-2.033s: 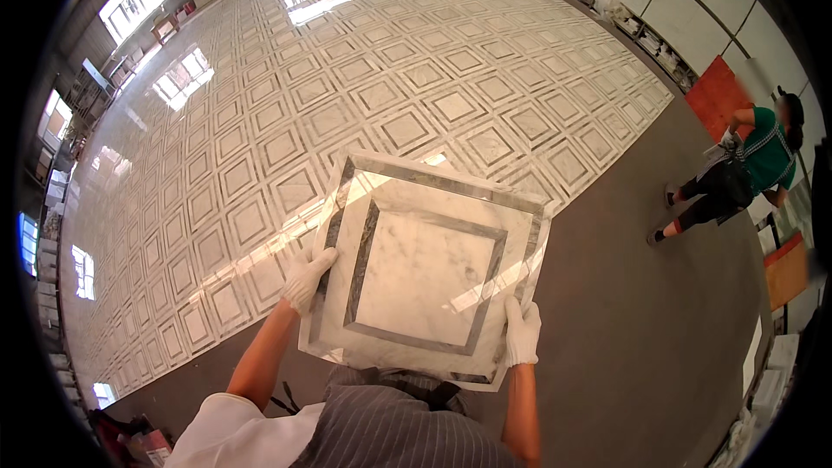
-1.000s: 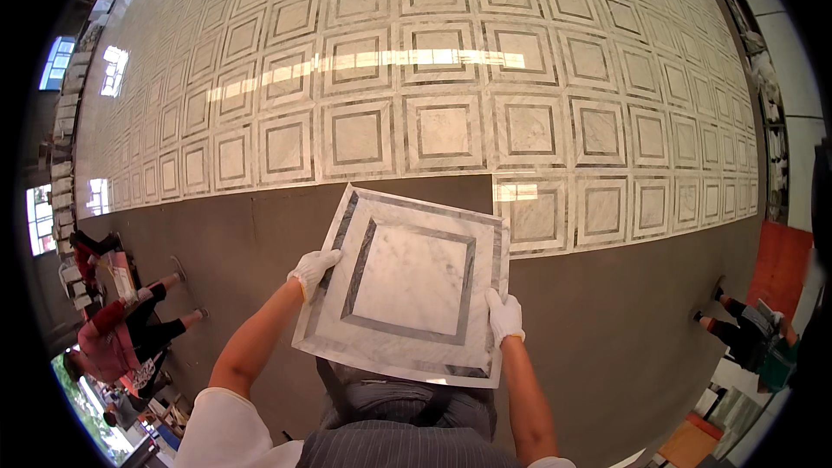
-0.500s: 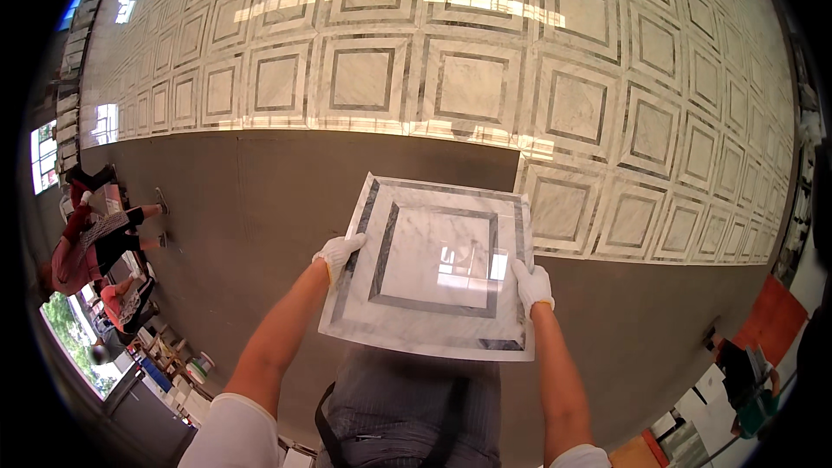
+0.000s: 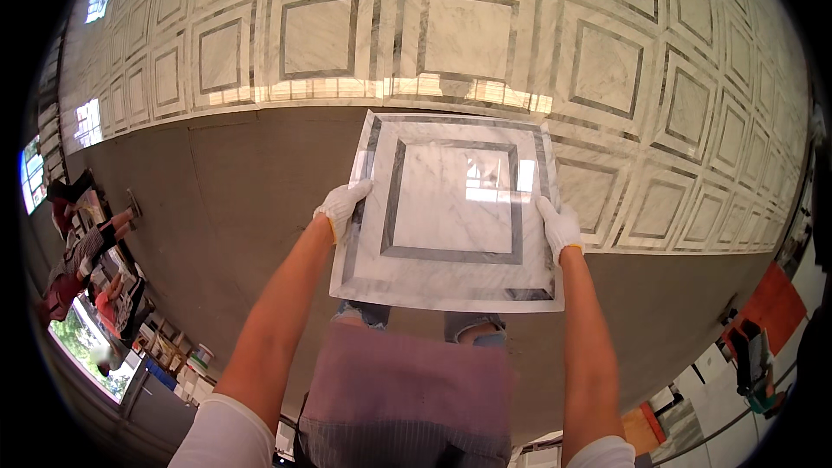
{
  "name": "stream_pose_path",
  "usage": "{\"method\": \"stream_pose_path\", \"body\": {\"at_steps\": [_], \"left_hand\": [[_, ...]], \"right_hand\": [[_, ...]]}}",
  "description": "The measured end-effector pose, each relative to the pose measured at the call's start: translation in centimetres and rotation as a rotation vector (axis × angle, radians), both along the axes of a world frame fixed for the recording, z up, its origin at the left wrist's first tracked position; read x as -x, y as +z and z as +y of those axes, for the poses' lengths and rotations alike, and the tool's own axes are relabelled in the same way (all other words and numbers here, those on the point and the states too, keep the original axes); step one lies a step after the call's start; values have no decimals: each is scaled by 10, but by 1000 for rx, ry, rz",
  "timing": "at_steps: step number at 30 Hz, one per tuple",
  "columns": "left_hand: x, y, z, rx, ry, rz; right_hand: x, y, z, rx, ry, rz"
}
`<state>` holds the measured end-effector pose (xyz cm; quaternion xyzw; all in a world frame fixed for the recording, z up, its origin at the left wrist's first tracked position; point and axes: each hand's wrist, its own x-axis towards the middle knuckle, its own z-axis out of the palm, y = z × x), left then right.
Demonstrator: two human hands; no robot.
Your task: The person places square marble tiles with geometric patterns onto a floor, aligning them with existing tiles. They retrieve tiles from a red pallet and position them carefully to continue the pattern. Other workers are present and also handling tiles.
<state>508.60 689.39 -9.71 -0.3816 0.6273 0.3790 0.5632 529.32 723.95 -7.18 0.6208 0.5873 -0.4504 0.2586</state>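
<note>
A square white marble tile (image 4: 446,230) with grey inlaid bands is held in front of me, its polished face up and reflecting a window. My left hand (image 4: 344,205), in a white knit glove, is closed on its left edge with the thumb over the top. On the opposite edge, my right hand (image 4: 560,227), gloved alike, grips with its thumb along the face. Fingers under the tile are hidden. Beyond it lie rows of matching laid tiles (image 4: 472,39); in this view the held tile's far edge comes close to their front border.
Brown-grey floor (image 4: 234,208) stretches to the left and front of the laid tiles. At the far left, people (image 4: 108,295) are near an open doorway with stacked goods. Another person (image 4: 754,364) is at the right, beside an orange-red panel (image 4: 771,302).
The held tile has moved away from me, up to the laid rows, with both hands still on it. My view has shifted forward and my knees now show beneath the tile.
</note>
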Motion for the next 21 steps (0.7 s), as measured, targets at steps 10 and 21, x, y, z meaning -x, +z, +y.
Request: {"method": "stream_pose_path", "body": {"at_steps": [10,21], "left_hand": [[-2,-88,-6,-48,-45,34],[-14,-113,-24,-9,-78,-72]], "right_hand": [[-37,-110,-12,-48,9,76],[-80,-143,-40,33,-53,27]]}}
